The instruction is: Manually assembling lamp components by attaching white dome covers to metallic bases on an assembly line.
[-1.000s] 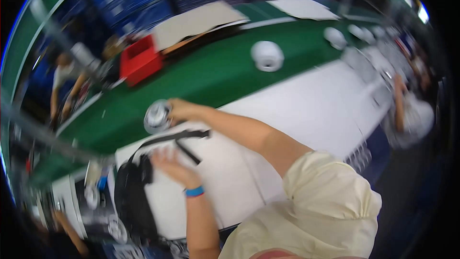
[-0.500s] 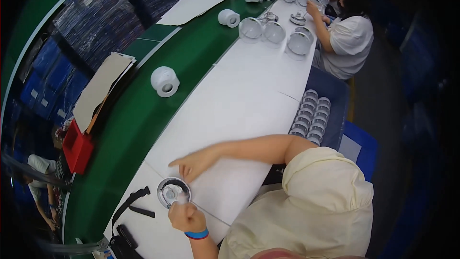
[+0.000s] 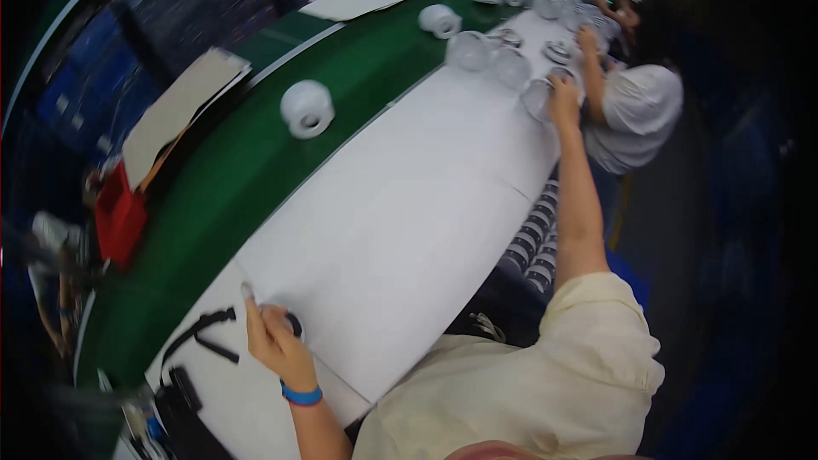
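My right arm stretches far up the white table, and my right hand (image 3: pixel 563 104) grips a clear dome cover (image 3: pixel 536 100) at its rim. Two more clear domes (image 3: pixel 469 51) stand just beyond it, to the left. Near the table's front left, my left hand (image 3: pixel 281 349), with a blue band on its wrist, is closed. At its fingertips shows a small whitish tip (image 3: pixel 246 290), too blurred to name. Beside those fingers a dark curved edge (image 3: pixel 294 324) peeks out; the hand covers most of the round part there.
A black strap with a case (image 3: pixel 175 400) lies left of my left hand. White round housings (image 3: pixel 308 109) stand on the green belt (image 3: pixel 204 196) along the table. A red bin (image 3: pixel 119 215) and cardboard sheets (image 3: pixel 183 111) sit beyond it. A co-worker (image 3: pixel 635 111) sits at the far right.
My right hand has left the round part and reached far up the table to a clear dome. My left hand now covers the round part. The whole view has shifted.
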`<state>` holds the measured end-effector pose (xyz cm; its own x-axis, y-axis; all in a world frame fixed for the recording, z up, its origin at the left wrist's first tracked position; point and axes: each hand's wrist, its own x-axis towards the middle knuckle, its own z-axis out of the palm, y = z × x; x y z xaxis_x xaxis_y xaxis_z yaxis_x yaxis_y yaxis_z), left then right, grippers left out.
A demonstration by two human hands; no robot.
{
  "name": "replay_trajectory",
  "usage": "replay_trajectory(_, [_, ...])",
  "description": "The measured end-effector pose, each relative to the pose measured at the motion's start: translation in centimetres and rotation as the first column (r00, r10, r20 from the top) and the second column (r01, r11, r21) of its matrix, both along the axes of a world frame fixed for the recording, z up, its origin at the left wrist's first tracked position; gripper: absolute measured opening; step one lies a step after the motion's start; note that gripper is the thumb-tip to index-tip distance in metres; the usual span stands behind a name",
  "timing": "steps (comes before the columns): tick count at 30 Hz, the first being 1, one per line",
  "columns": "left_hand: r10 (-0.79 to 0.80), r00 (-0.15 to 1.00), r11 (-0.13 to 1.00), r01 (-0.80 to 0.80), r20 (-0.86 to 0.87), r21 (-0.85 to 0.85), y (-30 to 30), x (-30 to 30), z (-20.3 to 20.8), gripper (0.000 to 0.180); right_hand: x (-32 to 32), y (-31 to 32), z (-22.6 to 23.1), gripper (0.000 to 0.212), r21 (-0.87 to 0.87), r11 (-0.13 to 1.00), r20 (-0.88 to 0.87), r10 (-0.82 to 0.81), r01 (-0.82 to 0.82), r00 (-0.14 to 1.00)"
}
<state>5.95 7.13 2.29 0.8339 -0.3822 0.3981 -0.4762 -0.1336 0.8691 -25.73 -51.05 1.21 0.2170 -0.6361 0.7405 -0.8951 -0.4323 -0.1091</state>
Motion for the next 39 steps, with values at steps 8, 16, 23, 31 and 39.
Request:
replay_trajectory(8, [0.255, 0.934, 0.958, -0.209, 0.252, -0.196, -0.8, 0.6, 0.5, 0.023, 11.7, 20.0, -0.4, 0.049, 0.267, 0.738, 0.310, 0.543, -0.620, 0.780])
replay_trajectory(16, [0.142, 0.875, 0.987, -0.092, 0.463, -0.130, 0.8, 1.0, -0.8, 0.020, 16.5, 26.6, 3.7, 0.087, 0.642, -0.155, 0.668, 0.593, -0.751, 0.449])
replay_trajectory(23, [0.209, 0.871, 0.974, -0.228, 0.444, -0.012, 0.1, 1.3, -1.8, 0.018, 27.7, 26.2, -1.5, 0.062, 0.443, -0.213, 0.896, 0.086, -0.871, 0.435])
replay_trajectory(31, [0.260, 0.879, 0.955, -0.294, 0.399, 0.026, 0.8, 1.9, -1.1, 0.016, 27.1, 40.1, -0.3, 0.100, 0.088, -0.814, 0.949, -0.106, -0.574, 0.296])
replay_trajectory(39, [0.223, 0.838, 0.958, -0.284, 0.498, 0.048, 0.5, 2.0, -1.1, 0.017, 26.6, 41.2, -0.1, 0.103, 0.139, -0.862, 0.936, -0.047, -0.487, 0.349])
